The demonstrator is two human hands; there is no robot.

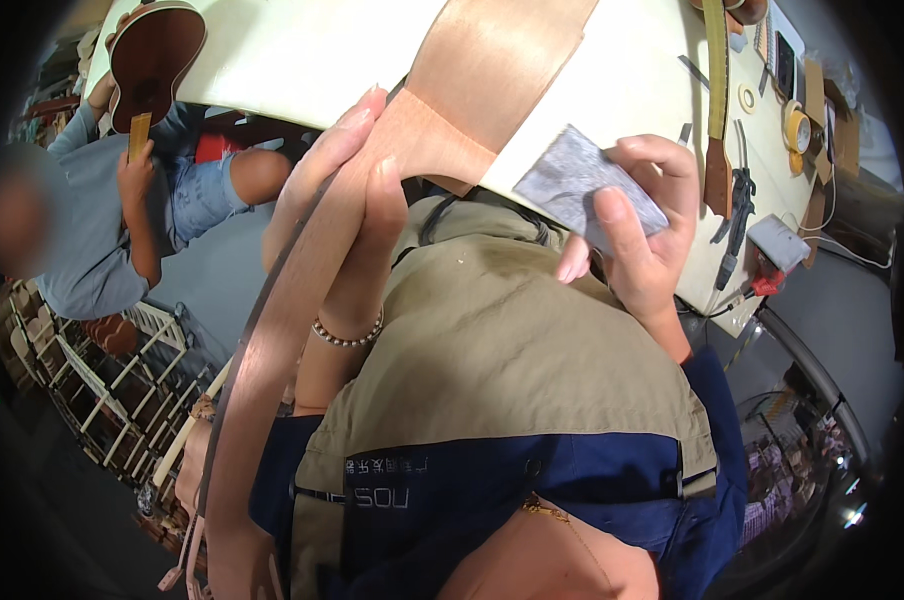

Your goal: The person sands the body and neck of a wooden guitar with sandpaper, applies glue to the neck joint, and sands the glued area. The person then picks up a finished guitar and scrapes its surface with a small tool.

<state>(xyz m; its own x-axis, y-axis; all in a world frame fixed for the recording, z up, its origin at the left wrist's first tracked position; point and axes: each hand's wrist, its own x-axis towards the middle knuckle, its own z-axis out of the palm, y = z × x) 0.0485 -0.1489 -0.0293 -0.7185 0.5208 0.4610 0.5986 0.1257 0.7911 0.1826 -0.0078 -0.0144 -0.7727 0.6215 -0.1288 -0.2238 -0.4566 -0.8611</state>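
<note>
Your left hand (377,225) wrapped the bare wooden instrument (418,138) below its body, at eleven o'clock; your right hand (647,255) pinched a grey pad (572,180) at two. The wood seemed light, stiff, dentable, best held there.

two bare hands show at the front: one left hand (337,165) and one right hand (657,220). between them they have two things, one bare-wood instrument (314,255) and one grey pad (577,190). one beaded bracelet (350,340), one necklace (547,512) and one apron (512,340) are worn. one co-worker (102,220) has one small guitar (157,55). on one white table (272,60) are at least two rolls of tape (797,130). wooden parts at lower left are too blurred to count.
</note>
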